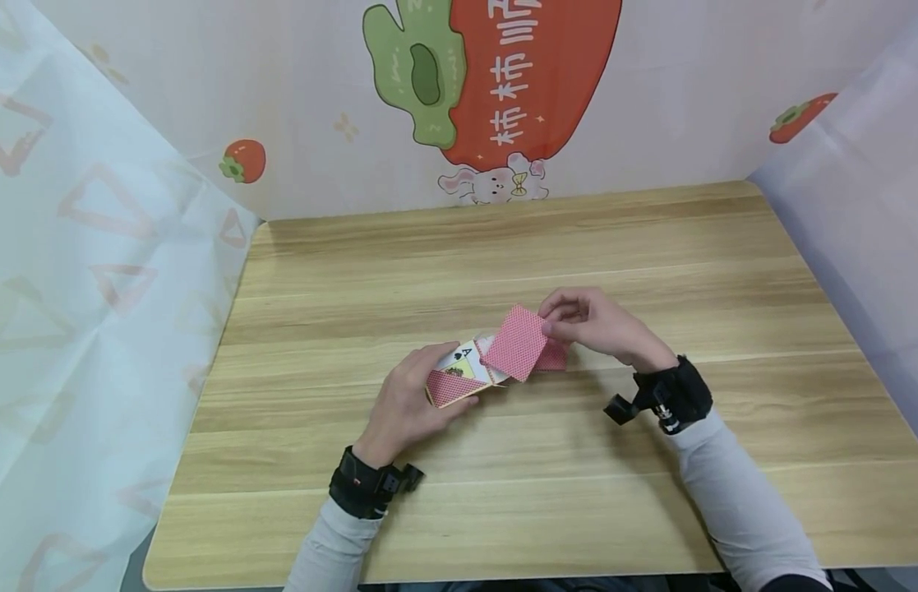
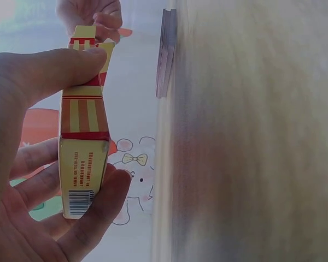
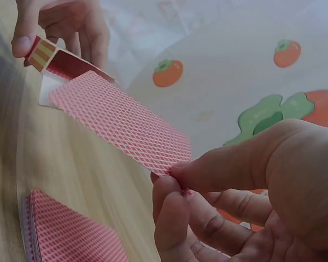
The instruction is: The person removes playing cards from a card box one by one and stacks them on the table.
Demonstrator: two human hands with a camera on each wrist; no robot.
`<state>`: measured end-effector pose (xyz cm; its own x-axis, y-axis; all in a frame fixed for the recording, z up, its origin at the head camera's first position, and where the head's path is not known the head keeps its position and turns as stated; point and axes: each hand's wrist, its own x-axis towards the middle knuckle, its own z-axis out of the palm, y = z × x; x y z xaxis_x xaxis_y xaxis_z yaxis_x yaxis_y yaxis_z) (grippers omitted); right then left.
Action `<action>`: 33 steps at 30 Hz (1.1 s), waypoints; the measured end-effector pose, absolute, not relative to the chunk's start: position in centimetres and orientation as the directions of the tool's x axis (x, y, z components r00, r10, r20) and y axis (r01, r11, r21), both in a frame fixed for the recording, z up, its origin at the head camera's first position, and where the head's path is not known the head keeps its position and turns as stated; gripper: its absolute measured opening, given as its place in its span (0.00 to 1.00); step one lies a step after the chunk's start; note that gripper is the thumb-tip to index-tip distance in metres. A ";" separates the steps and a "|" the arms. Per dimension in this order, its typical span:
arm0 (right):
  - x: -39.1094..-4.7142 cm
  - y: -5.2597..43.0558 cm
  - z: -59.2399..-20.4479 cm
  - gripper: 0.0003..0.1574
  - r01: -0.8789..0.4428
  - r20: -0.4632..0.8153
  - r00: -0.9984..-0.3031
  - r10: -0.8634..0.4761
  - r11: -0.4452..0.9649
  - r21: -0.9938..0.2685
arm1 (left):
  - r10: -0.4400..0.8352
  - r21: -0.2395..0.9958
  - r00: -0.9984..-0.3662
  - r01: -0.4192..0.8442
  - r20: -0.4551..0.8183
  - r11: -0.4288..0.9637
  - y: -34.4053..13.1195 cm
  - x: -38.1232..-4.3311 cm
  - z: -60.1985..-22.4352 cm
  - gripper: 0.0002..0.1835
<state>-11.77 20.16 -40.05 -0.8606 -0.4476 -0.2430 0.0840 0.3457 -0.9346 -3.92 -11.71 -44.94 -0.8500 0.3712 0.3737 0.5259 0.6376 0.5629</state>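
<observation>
My left hand (image 1: 410, 403) grips a playing card box (image 1: 459, 374), thumb on one narrow side and fingers on the other. The box has a red pattern and an ace picture on its face; its barcode end shows in the left wrist view. In the right wrist view the box's mouth (image 3: 71, 64) is open, with a white flap hanging out. My right hand (image 1: 595, 321) pinches a red-patterned playing card (image 3: 126, 120) between thumb and fingers. The card's far end is at the box's mouth; whether it is inside, I cannot tell. A stack of playing cards (image 3: 74, 232) lies on the table below.
The wooden table (image 1: 318, 288) carries the card stack, partly hidden under the held card in the head view. A white printed curtain (image 1: 296, 107) hangs behind the table, and more sheeting (image 1: 96, 329) drapes along its left side.
</observation>
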 end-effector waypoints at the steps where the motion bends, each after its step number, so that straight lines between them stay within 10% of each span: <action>1: -12.0 20.3 -40.2 0.15 0.088 -0.244 -0.863 -0.442 0.343 -0.935 | 0.370 0.562 -0.850 0.525 0.374 0.639 -11.7 -3.9 -45.0 0.42; 33: -14.1 21.9 -44.3 0.18 0.146 -0.290 -0.921 -0.258 0.462 -0.875 | 0.372 0.560 -0.850 0.526 0.372 0.640 -11.6 -4.0 -45.1 0.43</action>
<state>-14.08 21.87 -44.30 -0.9215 -0.2584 -0.2900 0.1459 0.4617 -0.8750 -4.02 -11.58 -45.12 -0.8502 0.3723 0.3722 0.5256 0.6405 0.5600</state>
